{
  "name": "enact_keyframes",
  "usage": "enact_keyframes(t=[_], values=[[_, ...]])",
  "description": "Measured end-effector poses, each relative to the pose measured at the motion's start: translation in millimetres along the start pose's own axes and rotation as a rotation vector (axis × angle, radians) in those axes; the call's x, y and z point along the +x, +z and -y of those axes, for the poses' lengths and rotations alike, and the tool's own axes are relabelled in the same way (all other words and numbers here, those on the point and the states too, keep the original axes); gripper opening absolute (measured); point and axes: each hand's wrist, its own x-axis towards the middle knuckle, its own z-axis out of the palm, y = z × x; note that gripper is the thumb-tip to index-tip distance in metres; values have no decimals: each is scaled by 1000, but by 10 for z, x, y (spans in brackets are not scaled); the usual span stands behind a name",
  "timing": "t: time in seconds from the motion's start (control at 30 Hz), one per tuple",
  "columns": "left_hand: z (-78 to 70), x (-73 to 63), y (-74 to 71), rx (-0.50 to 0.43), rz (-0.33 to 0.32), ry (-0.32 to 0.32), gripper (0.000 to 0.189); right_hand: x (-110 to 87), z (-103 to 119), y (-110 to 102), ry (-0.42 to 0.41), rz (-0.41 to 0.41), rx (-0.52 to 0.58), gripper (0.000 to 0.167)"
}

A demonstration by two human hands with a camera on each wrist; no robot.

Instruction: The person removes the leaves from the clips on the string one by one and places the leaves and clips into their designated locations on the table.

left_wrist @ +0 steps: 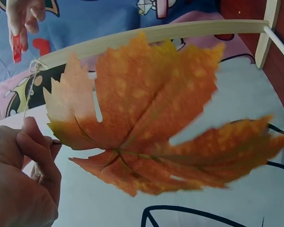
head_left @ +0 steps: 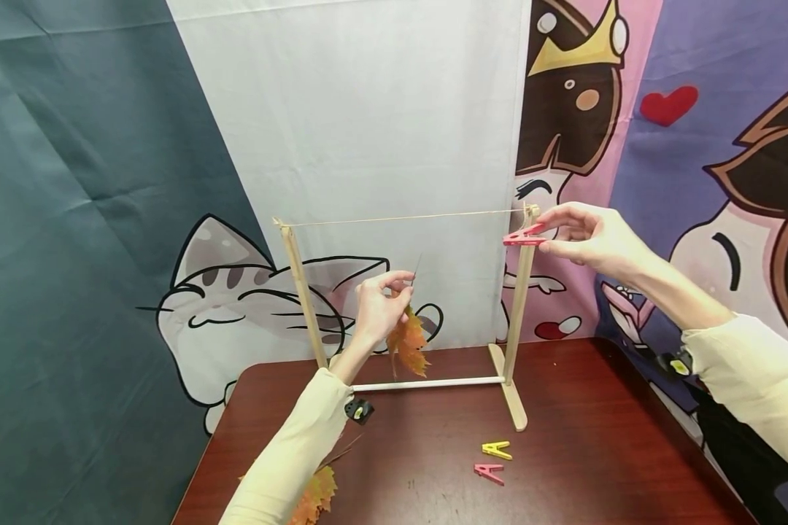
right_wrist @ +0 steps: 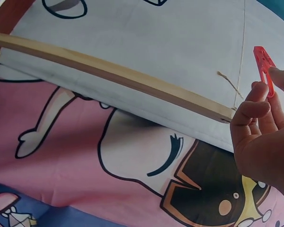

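Observation:
An orange maple-like leaf [left_wrist: 142, 109] hangs by its stem from my left hand [head_left: 382, 306], which pinches the stem between thumb and fingers. In the head view this leaf [head_left: 408, 343] is below the string [head_left: 400, 218], near the frame's middle. My right hand [head_left: 594, 237] pinches a red clothespin [head_left: 524, 236] by its handle ends, beside the top of the right post [head_left: 520, 306]. The right wrist view shows the same clothespin [right_wrist: 263, 71] between thumb and fingers, apart from the string. Both hands are off the table.
The wooden stand has a left post [head_left: 304, 292] and a white bottom bar [head_left: 427, 383]. On the brown table [head_left: 420, 452] lie a yellow clothespin [head_left: 497, 450] and a pink clothespin [head_left: 489, 472]. More orange leaves [head_left: 317, 496] lie partly under the left sleeve. A printed cloth [head_left: 394, 109] hangs behind.

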Motion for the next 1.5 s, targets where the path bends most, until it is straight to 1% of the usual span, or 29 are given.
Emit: enact_keyframes(t=[0.13, 0.23, 0.4, 0.5, 0.63, 0.77, 0.87, 0.97, 1.17, 1.37, 1.5], values=[[57, -40, -57, 19, -11, 26, 23, -42, -62, 29, 2, 12, 24, 38], [88, -74, -106, 46, -20, 31, 23, -74, -109, 51, 4, 22, 45, 38], [139, -146, -194, 88, -22, 35, 24, -149, -189, 73, 37, 38, 22, 38], [172, -192, -250, 108, -25, 45, 25, -189, -248, 67, 28, 54, 23, 36], [218, -259, -317, 152, -27, 71, 24, -228, -331, 75, -5, 71, 64, 34], [263, -328, -373, 192, -24, 94, 24, -286, -395, 104, 3, 65, 67, 32], [293, -383, -409, 194, -17, 82, 25, -345, -433, 132, 32, 42, 52, 32], [325, -437, -449, 186, -7, 60, 25, -403, -486, 172, 58, 23, 66, 32], [395, -536, -541, 208, 16, 38, 27, -512, -636, 240, 27, 46, 99, 33], [476, -655, -633, 269, 32, 25, 28, -626, -784, 321, 22, 76, 150, 33], [518, -741, -681, 313, 48, 29, 28, -705, -887, 385, 32, 77, 202, 32]])
